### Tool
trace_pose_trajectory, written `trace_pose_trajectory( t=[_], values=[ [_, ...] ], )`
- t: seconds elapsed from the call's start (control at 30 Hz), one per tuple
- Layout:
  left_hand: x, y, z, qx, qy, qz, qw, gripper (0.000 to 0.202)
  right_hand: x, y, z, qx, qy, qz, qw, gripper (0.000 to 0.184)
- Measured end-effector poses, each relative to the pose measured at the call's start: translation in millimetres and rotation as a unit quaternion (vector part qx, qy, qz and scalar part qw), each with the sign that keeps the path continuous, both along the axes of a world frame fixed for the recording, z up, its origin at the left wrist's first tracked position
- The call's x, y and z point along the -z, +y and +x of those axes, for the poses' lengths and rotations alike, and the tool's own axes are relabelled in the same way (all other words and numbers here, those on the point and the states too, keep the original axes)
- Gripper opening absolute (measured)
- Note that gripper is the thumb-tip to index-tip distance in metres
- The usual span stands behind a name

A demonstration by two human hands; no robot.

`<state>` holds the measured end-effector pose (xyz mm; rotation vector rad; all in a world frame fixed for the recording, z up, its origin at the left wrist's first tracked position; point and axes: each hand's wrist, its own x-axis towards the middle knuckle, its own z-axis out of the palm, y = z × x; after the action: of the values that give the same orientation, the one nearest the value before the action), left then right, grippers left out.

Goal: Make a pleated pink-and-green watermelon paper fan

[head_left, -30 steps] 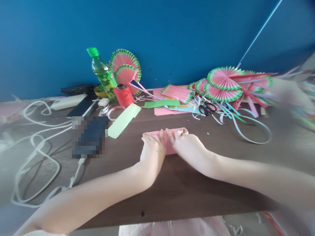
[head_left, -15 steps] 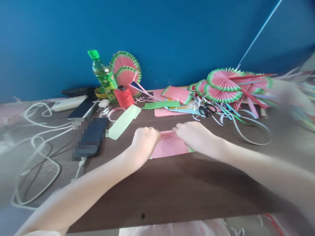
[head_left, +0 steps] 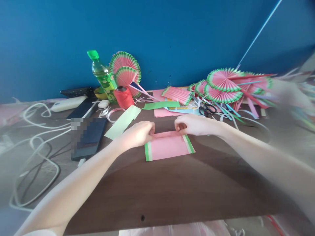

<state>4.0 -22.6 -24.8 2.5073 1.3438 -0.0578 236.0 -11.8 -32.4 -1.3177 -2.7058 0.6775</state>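
A pink paper sheet (head_left: 169, 147) with green strips on its left and right ends lies flat on the dark brown table (head_left: 172, 193). Its far edge is folded into narrow pleats. My left hand (head_left: 137, 133) pinches that folded edge at the left corner, fingers closed. My right hand (head_left: 194, 125) pinches the same edge at the right corner, fingers closed too. Both forearms reach in from the near side.
Finished pink-and-green paper fans (head_left: 225, 84) pile up at the back right, with black scissors (head_left: 207, 109) and paper strips. A green bottle (head_left: 102, 74), a red cup (head_left: 123, 96), two more fans (head_left: 125, 70), a pale green strip (head_left: 123, 121), a phone (head_left: 88, 137) and white cables (head_left: 36, 147) fill the left.
My hands went from pressing flat on the folded pink paper to pinching its far edge. The sheet now lies more uncovered, with its green end strips showing.
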Motion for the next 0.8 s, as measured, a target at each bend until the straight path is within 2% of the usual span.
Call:
trace_pose_trajectory(
  t=[0.2, 0.33, 0.43, 0.5, 0.57, 0.7, 0.77, 0.8],
  values=[
    [-3.4, -0.7, 2.2, -0.021, 0.024, -0.060, 0.998, 0.015, 1.3, 3.5, 4.4, 0.016, -0.006, -0.036, 0.999, 0.030],
    [-2.4, -0.4, 2.6, -0.017, -0.007, -0.068, 0.998, 0.022, -0.7, 4.0, 5.4, 0.002, -0.020, -0.048, 0.999, 0.027],
    [-5.2, 0.8, 2.7, -0.010, -0.007, -0.047, 0.999, 0.015, -3.6, 3.9, 6.1, -0.020, -0.020, -0.027, 0.999, 0.021],
    [-9.7, 1.3, 2.9, 0.004, -0.011, -0.007, 1.000, 0.009, -6.6, 3.7, 6.5, -0.026, -0.005, 0.020, 0.999, 0.016],
    [-14.9, 1.3, 3.3, 0.021, -0.026, 0.081, 0.996, 0.007, -11.0, 2.8, 6.5, -0.005, 0.021, 0.098, 0.995, 0.010],
    [-22.6, -1.0, 6.2, 0.000, -0.004, 0.301, 0.954, 0.012, -22.2, -1.7, 4.9, 0.059, 0.047, 0.303, 0.950, 0.011],
    [-24.7, -3.6, 8.6, -0.001, 0.028, 0.348, 0.937, 0.014, -26.1, -4.7, 3.7, 0.048, 0.034, 0.349, 0.935, 0.012],
    [-25.4, -5.1, 9.8, 0.009, 0.044, 0.346, 0.937, 0.014, -27.1, -6.1, 3.2, 0.037, 0.028, 0.344, 0.938, 0.012]
  ],
)
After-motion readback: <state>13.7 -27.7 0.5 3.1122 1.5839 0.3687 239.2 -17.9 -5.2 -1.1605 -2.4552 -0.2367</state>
